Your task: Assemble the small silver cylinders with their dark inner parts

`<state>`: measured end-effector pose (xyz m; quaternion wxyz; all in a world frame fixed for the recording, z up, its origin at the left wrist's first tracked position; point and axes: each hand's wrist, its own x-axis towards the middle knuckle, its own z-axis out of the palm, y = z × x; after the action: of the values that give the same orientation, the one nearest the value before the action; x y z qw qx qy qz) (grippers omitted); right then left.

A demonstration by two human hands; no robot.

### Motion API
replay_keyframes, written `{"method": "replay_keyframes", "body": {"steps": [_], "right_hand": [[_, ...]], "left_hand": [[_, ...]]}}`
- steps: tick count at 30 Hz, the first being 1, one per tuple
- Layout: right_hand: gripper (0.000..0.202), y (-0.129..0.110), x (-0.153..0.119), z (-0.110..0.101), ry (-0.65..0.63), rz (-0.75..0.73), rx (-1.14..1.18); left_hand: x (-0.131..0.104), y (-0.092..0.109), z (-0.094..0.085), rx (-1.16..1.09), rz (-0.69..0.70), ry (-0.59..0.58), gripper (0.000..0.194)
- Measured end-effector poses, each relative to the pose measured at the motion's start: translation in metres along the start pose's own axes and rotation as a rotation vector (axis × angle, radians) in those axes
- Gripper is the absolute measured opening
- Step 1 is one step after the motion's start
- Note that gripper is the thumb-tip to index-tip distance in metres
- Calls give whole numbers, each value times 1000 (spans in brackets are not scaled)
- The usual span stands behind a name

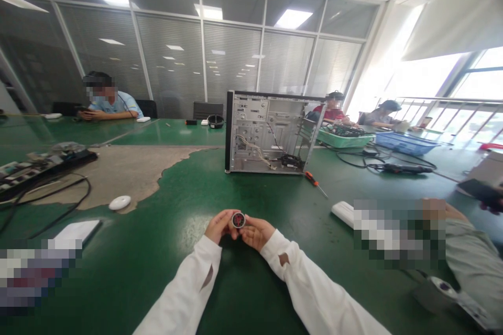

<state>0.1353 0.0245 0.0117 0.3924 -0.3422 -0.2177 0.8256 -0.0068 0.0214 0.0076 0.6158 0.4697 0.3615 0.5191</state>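
Observation:
My left hand (221,225) and my right hand (256,231) meet over the green table. Between their fingertips is a small round object (238,220) with a silvery rim and a dark face marked in red. It looks like a dial or a small fan, but its kind cannot be made out. The fingers of both hands are curled around its edge. Beyond them an opened computer case (271,133) stands upright, its bare metal inside and loose cables showing. An orange-handled screwdriver (312,178) lies beside the case's lower right corner.
A power strip (343,211) and a co-worker's sleeve (473,256) are at right. Green (346,140) and blue baskets (406,144) stand behind, near a black corded tool (406,168). At left are a white oval object (120,202) and electronic parts (43,165). Several people sit around the table.

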Motion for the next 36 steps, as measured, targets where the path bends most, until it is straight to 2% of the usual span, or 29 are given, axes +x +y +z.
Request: {"method": "replay_keyframes", "body": {"steps": [7,14,27,32,36], "right_hand": [[17,0,1,-1,-4,-14,30],[14,3,1,-3,-18,-141,-12],[22,6,1,-3,-21,-180,-27],[20,6,4,-6,-7,-189,-17],[15,5,5,-5,0,-142,-23]], "left_hand": [[-1,0,0,-14,6,-35,50],[-4,1,5,106,67,19,44],[-4,5,3,145,33,53,31],[-4,5,4,117,9,64,35],[-3,3,5,85,19,60,42]]}}
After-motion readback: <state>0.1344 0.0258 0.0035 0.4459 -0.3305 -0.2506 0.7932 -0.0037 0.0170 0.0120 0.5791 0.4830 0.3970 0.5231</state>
